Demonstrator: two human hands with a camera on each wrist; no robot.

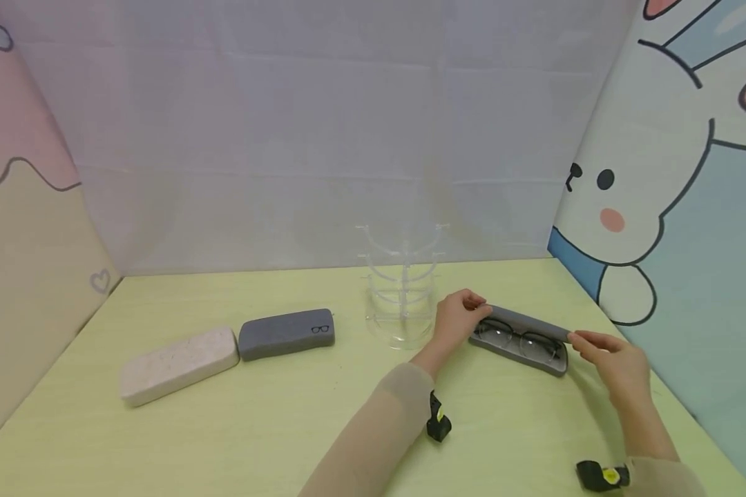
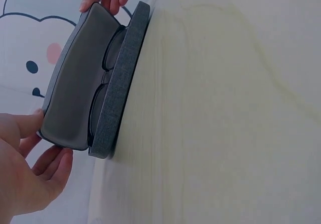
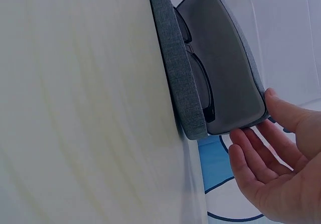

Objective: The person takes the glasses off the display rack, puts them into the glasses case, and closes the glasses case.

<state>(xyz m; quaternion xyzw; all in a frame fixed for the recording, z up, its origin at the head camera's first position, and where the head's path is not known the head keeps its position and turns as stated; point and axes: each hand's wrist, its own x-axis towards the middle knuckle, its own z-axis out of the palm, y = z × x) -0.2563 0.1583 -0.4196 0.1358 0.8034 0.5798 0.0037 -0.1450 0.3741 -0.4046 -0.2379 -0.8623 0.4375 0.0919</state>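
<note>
At the right of the table an opened grey glasses case (image 1: 522, 359) lies with its lid (image 1: 528, 322) raised. Inside rests a pair of dark-rimmed glasses (image 1: 537, 347), partly hidden by the case's edge in both wrist views. My left hand (image 1: 458, 319) pinches the left end of the lid between thumb and fingers. At the lid's other end, my right hand (image 1: 618, 362) holds on the same way, thumb outside and fingertips under the rim in the right wrist view. The lid's smooth grey lining (image 2: 75, 83) faces the left wrist camera.
Left of the case stands a clear plastic glasses stand (image 1: 404, 297) with several tiers. A second grey glasses case (image 1: 287, 335), closed, lies farther left, touching a closed cream case (image 1: 180, 364). A pale curtain (image 1: 286, 138) hangs behind the table.
</note>
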